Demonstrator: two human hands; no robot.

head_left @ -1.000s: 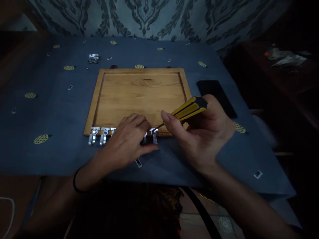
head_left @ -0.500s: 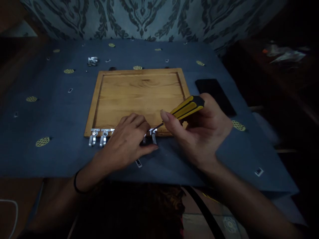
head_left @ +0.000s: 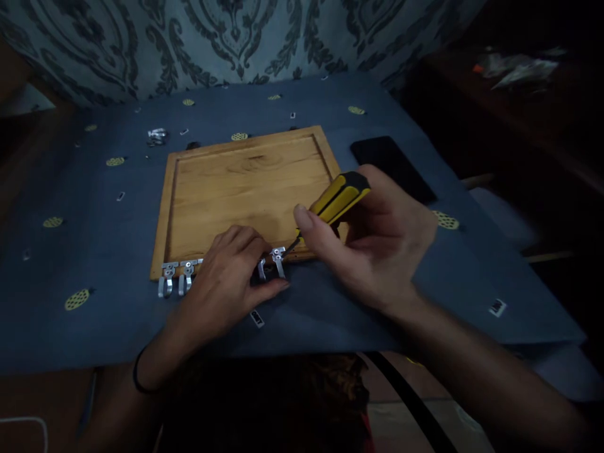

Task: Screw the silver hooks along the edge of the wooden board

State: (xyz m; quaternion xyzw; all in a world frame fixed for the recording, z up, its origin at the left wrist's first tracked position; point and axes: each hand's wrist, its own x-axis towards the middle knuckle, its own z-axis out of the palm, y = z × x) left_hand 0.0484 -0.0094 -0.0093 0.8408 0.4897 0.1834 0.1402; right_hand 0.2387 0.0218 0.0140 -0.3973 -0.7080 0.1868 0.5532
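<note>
A wooden board [head_left: 240,198] with a raised frame lies on the cloth-covered table. Along its near edge sits a row of silver metal hooks, among them a left-end hook [head_left: 168,280] and a right-hand hook [head_left: 279,261]. My left hand [head_left: 229,267] rests over the middle of the row, fingers curled on the board's edge and thumb below, closed about the right-hand hook. My right hand [head_left: 377,239] grips a yellow and black screwdriver [head_left: 337,198], tilted, its tip at the right-hand hook's plate. Hooks beneath my left hand are partly hidden.
A black phone-like slab [head_left: 391,167] lies right of the board. Behind the board at the left is a small pile of shiny metal pieces [head_left: 157,136]. Crumpled clear plastic [head_left: 519,66] lies on a dark surface at the right. Patterned fabric hangs behind the table.
The view has shifted and tilted, so the board appears lower at its left and turned. Both hands keep their places at the right-hand hook, with the screwdriver tip still there.
</note>
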